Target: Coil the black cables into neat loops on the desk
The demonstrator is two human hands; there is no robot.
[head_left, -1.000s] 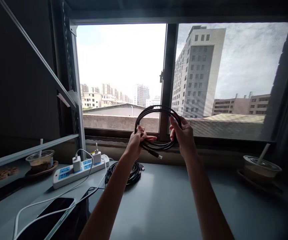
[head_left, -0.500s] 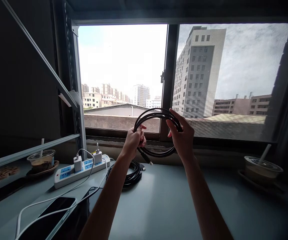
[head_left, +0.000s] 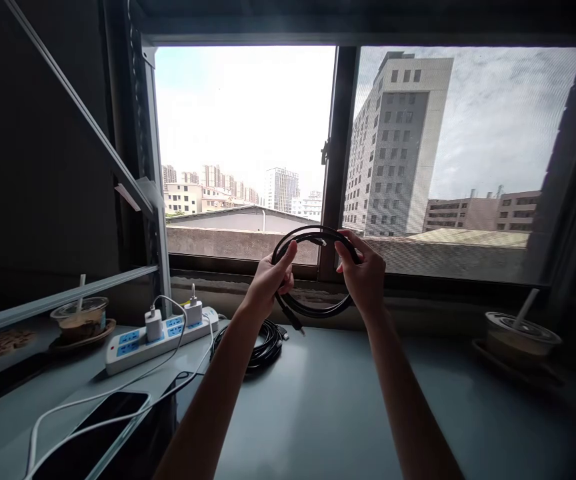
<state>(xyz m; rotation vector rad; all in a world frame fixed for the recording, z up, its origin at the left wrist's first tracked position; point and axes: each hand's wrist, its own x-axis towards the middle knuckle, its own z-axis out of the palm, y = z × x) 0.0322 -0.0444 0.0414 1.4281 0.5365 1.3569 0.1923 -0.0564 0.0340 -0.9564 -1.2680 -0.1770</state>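
Note:
Both my hands hold up a coiled black cable (head_left: 318, 308) in front of the window. My left hand (head_left: 271, 283) is closed around the coil's left side, thumb raised along the loop. My right hand (head_left: 365, 273) grips the coil's right side with its fingers curled over the top. A loose cable end with a plug hangs down below my left hand. A second black cable coil (head_left: 263, 343) lies on the grey table (head_left: 328, 407) under my left forearm.
A white power strip (head_left: 161, 337) with two white chargers sits at left, its white cords running to a dark phone (head_left: 93, 433). Drink cups stand at far left (head_left: 79, 319) and far right (head_left: 518, 333). A metal shelf frame (head_left: 153, 200) rises at left.
The coil has come down slightly and its loop has tightened. My left hand has shifted its grip and raised its thumb; my right-hand fingers have slid over the top of the loop.

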